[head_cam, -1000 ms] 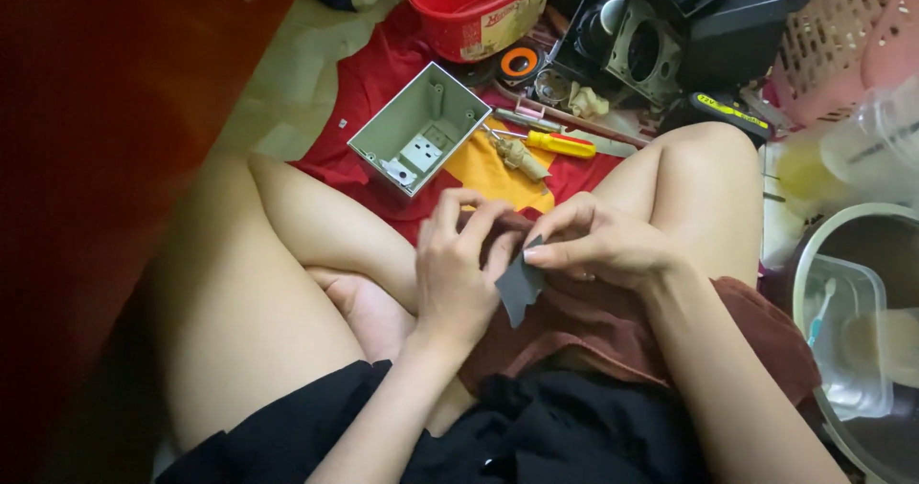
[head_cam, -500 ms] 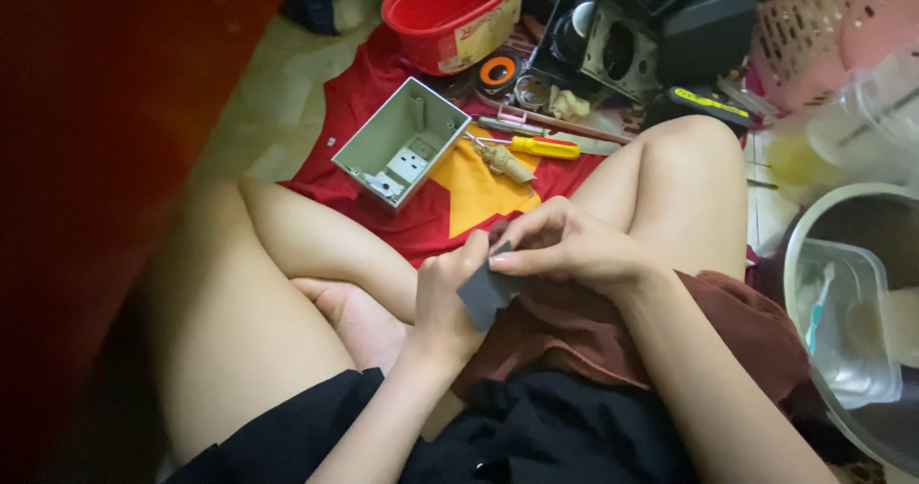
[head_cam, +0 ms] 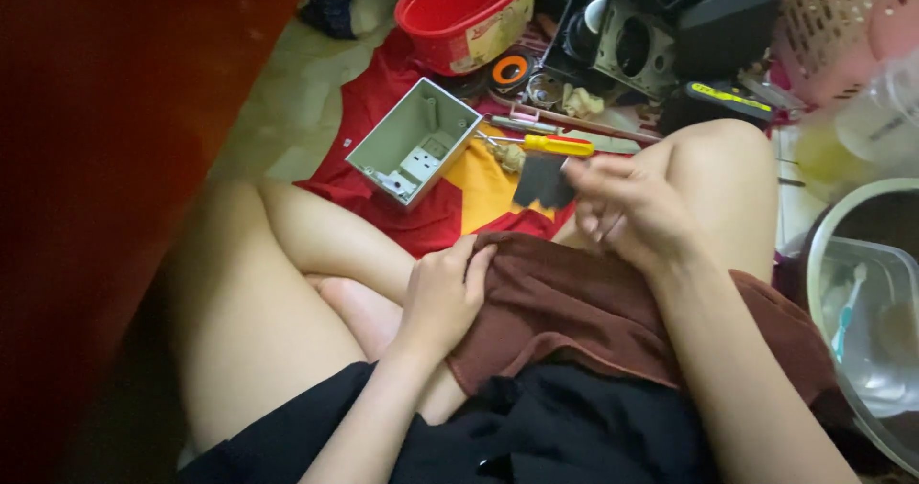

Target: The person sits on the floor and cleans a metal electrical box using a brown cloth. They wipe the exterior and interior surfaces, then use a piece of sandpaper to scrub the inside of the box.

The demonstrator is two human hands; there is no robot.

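Your right hand [head_cam: 627, 211] pinches a small dark square piece [head_cam: 543, 181], fingers closed on its edge, held above the red cloth [head_cam: 383, 111] at 12 o'clock. Your left hand [head_cam: 442, 292] lies loosely curled on the brown fabric [head_cam: 574, 312], holding nothing. Keep the pinch firm, piece level.

A box [head_cam: 414, 143] is laid on a cloth [head_cam: 450, 206] spread on the floor, with a tub [head_cam: 466, 5] set behind it and a screwdriver [head_cam: 546, 145] placed to its right. A basket [head_cam: 842, 34] is found at the far right, with a bowl [head_cam: 862, 283] in front of it.
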